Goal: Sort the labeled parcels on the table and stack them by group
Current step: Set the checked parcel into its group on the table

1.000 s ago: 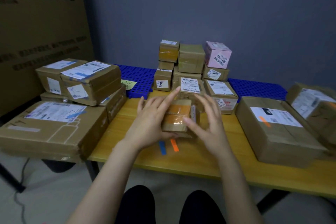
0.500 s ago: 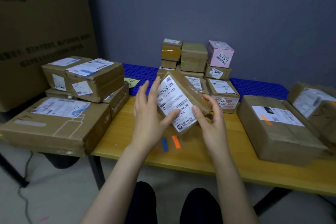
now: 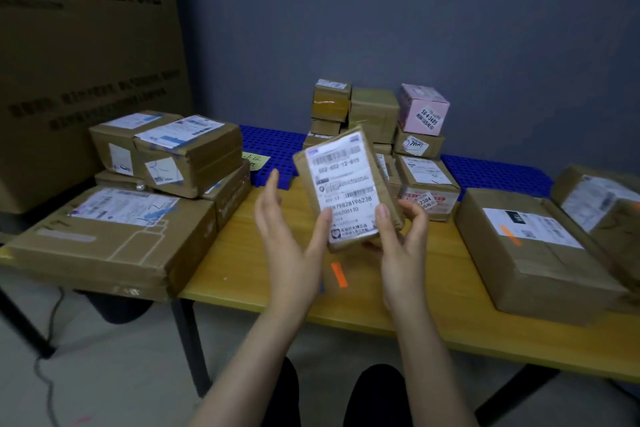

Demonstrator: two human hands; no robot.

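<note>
I hold a small brown parcel (image 3: 346, 184) upright above the yellow table (image 3: 249, 270), its white shipping label facing me. My right hand (image 3: 401, 246) pinches its lower right corner, thumb on the label and fingers curled behind. My left hand (image 3: 287, 246) is beside the parcel's lower left edge with fingers straight up; only its thumb touches the parcel. Sorted piles stand around: large flat boxes (image 3: 114, 229) at the left with medium boxes (image 3: 180, 152) on top, a stack of small boxes (image 3: 374, 111) at the back centre with a pink box (image 3: 422, 109), and a big box (image 3: 530, 253) at the right.
Another labelled box (image 3: 602, 201) sits at the far right edge. A blue plastic grid mat (image 3: 270, 146) lies along the back, with a yellow note (image 3: 254, 159) on it. An orange tape strip (image 3: 338, 274) marks the table under my hands. A tall printed carton (image 3: 86, 62) stands at the left.
I lifted the small parcel off the table and turned it from taped side up to label facing me. My left fingers came off it and straightened.
</note>
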